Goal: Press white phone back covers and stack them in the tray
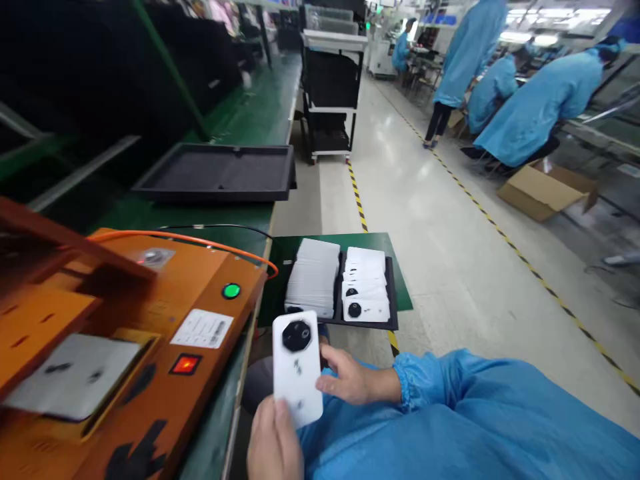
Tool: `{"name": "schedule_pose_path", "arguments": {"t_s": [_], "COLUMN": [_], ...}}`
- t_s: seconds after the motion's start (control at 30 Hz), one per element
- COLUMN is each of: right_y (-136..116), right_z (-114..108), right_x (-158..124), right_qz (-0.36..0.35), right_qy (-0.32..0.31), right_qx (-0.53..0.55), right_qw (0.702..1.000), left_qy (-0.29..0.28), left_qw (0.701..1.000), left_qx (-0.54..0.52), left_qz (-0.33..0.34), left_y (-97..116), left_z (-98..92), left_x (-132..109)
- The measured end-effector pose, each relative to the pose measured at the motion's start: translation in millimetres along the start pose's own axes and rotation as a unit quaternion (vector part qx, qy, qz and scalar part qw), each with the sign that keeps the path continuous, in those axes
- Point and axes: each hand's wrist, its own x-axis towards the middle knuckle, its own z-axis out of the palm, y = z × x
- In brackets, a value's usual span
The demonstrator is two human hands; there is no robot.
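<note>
A white phone back cover [295, 367] with a black octagonal camera area is held tilted up over my lap. My left hand [273, 440] grips its lower left corner, thumb on the face. At the right edge, my right hand [350, 379] pinches it with the thumb in front; its other fingers are partly hidden. Just beyond, a black tray [393, 287] holds a dense stack of similar covers [313, 277] on the left. On its right side lies an overlapping row of white covers [367, 309], some showing black camera areas.
Left of me stands an orange machine [200, 280] with a green button [231, 291], a lit red switch [185, 364] and a pale panel [75, 373] in its recess. A black tray [215, 173] lies on the green bench. A cart [333, 93], cardboard box [543, 190] and co-workers are farther off.
</note>
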Motion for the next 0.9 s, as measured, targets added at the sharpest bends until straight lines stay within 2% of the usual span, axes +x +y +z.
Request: {"name": "schedule_pose_path", "arguments": {"t_s": [0.07, 0.1, 0.17, 0.23, 0.3, 0.37, 0.47, 0.53, 0.6, 0.73, 0.8, 0.9], "right_y": [17, 28, 51, 73, 90, 102, 111, 114, 116, 127, 137, 150], "right_z": [-20, -38, -87, -139, -175, -189, -182, -182, -197, -261, -290, -310], "right_x": [-15, -16, -17, -24, -35, -46, -50, -41, -20, 43, 70, 88], "right_qz": [0.073, 0.106, 0.150, 0.173, 0.191, 0.202, 0.208, 0.205, 0.199, 0.211, 0.230, 0.246], "right_qy": [0.053, 0.074, 0.075, 0.058, 0.026, -0.010, -0.047, -0.057, -0.045, 0.049, 0.077, 0.069], "right_qx": [-0.104, -0.159, -0.235, -0.276, -0.321, -0.361, -0.409, -0.430, -0.443, -0.464, -0.466, -0.461], "right_qw": [0.990, 0.979, 0.958, 0.944, 0.928, 0.910, 0.887, 0.877, 0.873, 0.859, 0.851, 0.850], "left_qy": [-0.109, -0.143, -0.176, -0.186, -0.200, -0.220, -0.243, -0.253, -0.260, -0.253, -0.243, -0.231], "left_qw": [0.993, 0.987, 0.979, 0.975, 0.966, 0.953, 0.934, 0.925, 0.917, 0.911, 0.911, 0.914], "left_qx": [-0.024, -0.022, -0.003, 0.022, 0.045, 0.065, 0.099, 0.124, 0.146, 0.183, 0.198, 0.210], "left_qz": [0.042, 0.067, 0.100, 0.121, 0.156, 0.200, 0.243, 0.254, 0.263, 0.271, 0.267, 0.258], "left_y": [8, 10, 12, 13, 17, 24, 31, 31, 29, 27, 30, 36], "left_z": [41.4, 61.0, 96.2, 126.2, 153.4, 179.3, 213.3, 229.5, 239.5, 248.0, 250.6, 254.7], "left_x": [28, 42, 68, 89, 106, 118, 131, 138, 144, 148, 146, 141]}}
